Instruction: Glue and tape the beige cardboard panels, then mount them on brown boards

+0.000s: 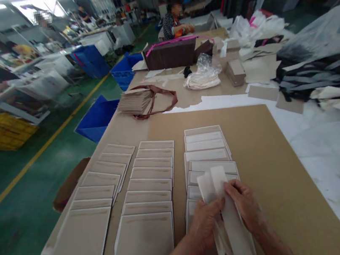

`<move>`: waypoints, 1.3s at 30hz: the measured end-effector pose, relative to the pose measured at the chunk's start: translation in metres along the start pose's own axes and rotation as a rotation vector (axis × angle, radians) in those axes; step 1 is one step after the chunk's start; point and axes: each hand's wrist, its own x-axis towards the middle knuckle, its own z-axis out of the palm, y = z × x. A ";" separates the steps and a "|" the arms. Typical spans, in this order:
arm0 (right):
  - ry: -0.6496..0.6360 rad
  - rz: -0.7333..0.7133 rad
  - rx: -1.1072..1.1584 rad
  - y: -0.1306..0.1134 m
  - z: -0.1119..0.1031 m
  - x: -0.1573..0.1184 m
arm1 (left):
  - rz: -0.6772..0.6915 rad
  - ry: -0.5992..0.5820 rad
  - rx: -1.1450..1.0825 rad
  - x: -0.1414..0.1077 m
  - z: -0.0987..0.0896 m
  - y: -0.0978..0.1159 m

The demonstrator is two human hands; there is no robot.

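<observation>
Over the right-hand row of panels, my left hand [206, 216] is closed around a small bunch of off-white strips [207, 188], whose loose ends hang below it. Thumb and fingers of my right hand [247, 203] pinch the edge of one wide off-white strip [234, 224], which runs up between both hands. Beneath them lies a column of overlapping pale panels [207, 154], partly hidden by my hands. Beside it, a middle column of grey-beige panels [149, 233] and a left column of similar panels [80, 234] lie overlapped, each panel with a thin line near its top edge.
Brown board [269, 172] covers the table to the right. Farther back are a stack of beige pieces [134, 102] with a brown strap [164, 92], a plastic bag [205, 73] and a dark box [172, 54]. Blue bins [98, 119] stand left. Another person [170, 25] sits beyond the table.
</observation>
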 end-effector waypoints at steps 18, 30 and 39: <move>0.021 -0.066 -0.179 -0.022 0.073 0.022 | 0.047 0.010 0.063 0.011 -0.045 0.065; -0.296 0.049 -0.271 -0.015 0.083 0.061 | 0.087 0.184 0.076 0.041 -0.044 0.062; -0.345 -0.004 -0.202 -0.033 0.057 0.092 | 0.061 0.206 0.035 0.062 -0.029 0.072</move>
